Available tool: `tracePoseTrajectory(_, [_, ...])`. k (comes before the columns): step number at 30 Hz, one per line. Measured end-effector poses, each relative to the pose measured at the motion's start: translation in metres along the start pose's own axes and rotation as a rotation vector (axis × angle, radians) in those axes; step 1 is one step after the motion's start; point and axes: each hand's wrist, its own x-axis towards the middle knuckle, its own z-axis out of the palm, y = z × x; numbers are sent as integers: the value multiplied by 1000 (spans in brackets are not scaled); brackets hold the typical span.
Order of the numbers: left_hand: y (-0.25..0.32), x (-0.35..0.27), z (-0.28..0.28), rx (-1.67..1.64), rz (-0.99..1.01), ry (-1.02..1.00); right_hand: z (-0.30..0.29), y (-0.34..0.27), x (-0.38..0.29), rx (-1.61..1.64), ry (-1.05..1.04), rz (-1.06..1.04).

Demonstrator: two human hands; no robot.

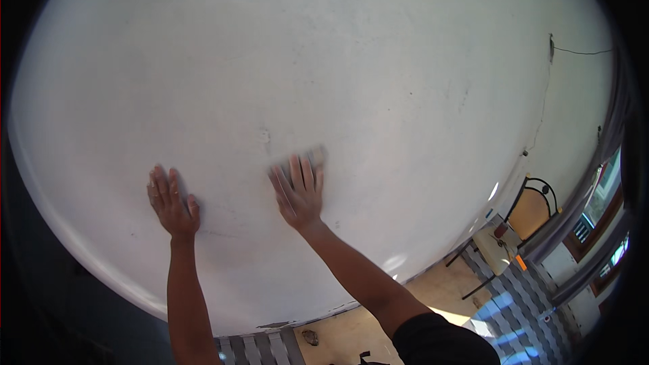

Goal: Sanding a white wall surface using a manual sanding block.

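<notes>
A pale, scuffed wall [375, 111] fills most of the head view. My left hand [175, 208] lies on it at the lower left, palm towards the wall, thumb apart from the fingers and nothing seen in it. Near the lower middle, my right hand [300, 192] holds a thin, flat greyish sheet [318, 154] against the wall. The sheet shows past the fingertips and beside the thumb; it is blurred, and its material cannot be told. Just above that hand is a small rough patch [264, 136] on the wall.
At the right stands a metal-framed chair [533, 209] with scissors [501, 244] and a reddish-brown container [500, 230] on its seat. A patterned mat [532, 289] lies beneath it. Curtains [573, 213] hang by windows. A thin cable [583, 52] runs from a wall opening. A dark lump [310, 337] lies on the floor below.
</notes>
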Motion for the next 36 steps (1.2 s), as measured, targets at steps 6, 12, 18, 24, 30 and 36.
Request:
tracePoseTrajectory(6, [-5, -4, 2, -37, -15, -15, 6, -6, -6, -46, -78, 16])
tracePoseTrajectory(12, [-15, -23, -5, -60, -31, -114, -18, -10, 100, -16, 99, 42])
tracePoseTrajectory(18, [-100, -68, -30, -53, -30, -179, 13, -36, -58, -43, -101, -11])
tracePoseTrajectory(24, [-189, -64, -43, 47, -43, -119, 4, -92, 106, -61, 77, -12])
tracePoseTrajectory(30, [-198, -68, -39, 12, -39, -41, 15, -119, 116, -85, 140, 25])
tracePoseTrajectory(36, [-196, -66, -31, -15, -43, -30, 37, -128, -2, -88, -10, -32])
